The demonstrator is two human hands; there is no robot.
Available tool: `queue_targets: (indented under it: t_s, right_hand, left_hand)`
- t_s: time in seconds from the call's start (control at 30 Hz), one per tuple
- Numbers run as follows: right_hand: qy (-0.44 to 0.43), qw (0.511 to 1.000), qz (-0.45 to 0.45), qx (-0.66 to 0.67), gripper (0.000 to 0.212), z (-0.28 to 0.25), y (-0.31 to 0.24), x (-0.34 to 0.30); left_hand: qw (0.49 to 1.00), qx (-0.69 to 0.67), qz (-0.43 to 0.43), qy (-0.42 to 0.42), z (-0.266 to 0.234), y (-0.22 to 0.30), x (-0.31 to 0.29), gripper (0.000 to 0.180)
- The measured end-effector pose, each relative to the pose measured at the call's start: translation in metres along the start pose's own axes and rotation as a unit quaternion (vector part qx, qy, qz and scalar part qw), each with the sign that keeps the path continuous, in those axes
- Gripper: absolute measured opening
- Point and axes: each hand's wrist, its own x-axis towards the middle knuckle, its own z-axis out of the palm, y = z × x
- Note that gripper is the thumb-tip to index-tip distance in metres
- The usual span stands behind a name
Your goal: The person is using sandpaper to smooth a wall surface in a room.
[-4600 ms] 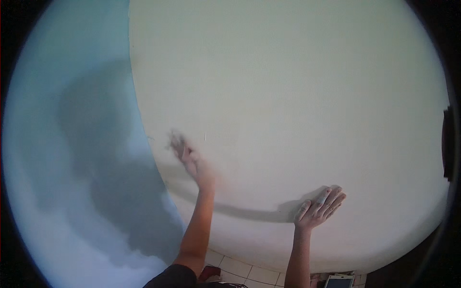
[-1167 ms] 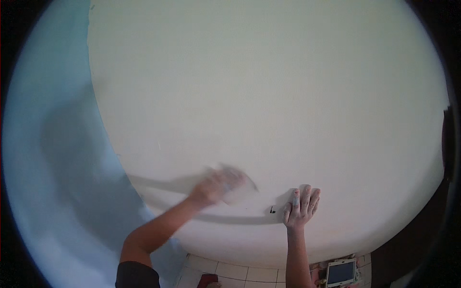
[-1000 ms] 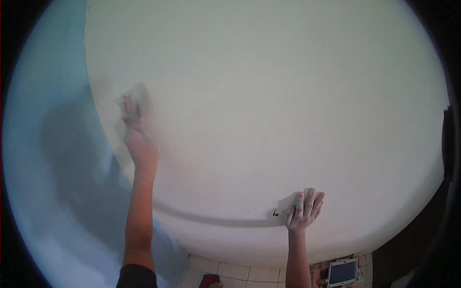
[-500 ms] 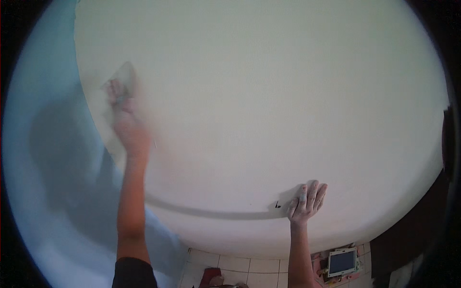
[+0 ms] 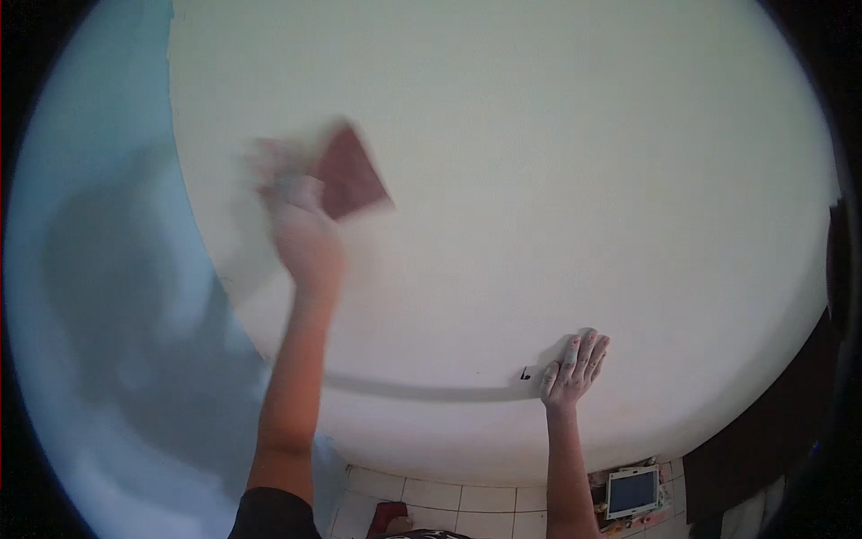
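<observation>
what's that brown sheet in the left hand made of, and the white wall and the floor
Sheet: likely sandpaper, a thin, flat, reddish-brown square with a matt look; motion blur hides any grit. The left hand holds it at the wall. Wall: plaster or filler, it seems, matt off-white and even, beside a pale blue painted wall. Floor: glazed-looking white tiles with dark grout lines.

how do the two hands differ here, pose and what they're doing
The left hand is raised high on the white wall and motion-blurred; the right hand sits lower and sharp. The left hand holds a reddish-brown sheet; the right hand holds nothing, its fingers spread flat. Both hands are against the same wall.
</observation>
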Motion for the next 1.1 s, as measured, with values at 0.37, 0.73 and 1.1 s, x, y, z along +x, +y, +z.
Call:
queue_targets:
  t_s: [0.37, 0.73, 1.1]
  right_hand:
    - [0.001, 1.0, -0.012, -0.02, 0.056, -0.001, -0.001, 0.002]
    - [-0.002, 1.0, -0.026, 0.0, 0.055, -0.003, -0.002, -0.005]
    - [-0.003, 0.999, -0.024, -0.024, 0.054, -0.002, 0.003, -0.001]
  left_hand:
    - [0.944, -0.026, 0.276, 0.178, 0.017, 0.005, 0.013, 0.057]
    - [0.712, 0.061, 0.691, -0.107, 0.056, 0.049, -0.062, 0.06]
    - [0.896, -0.043, 0.406, -0.175, 0.033, 0.021, -0.075, 0.049]
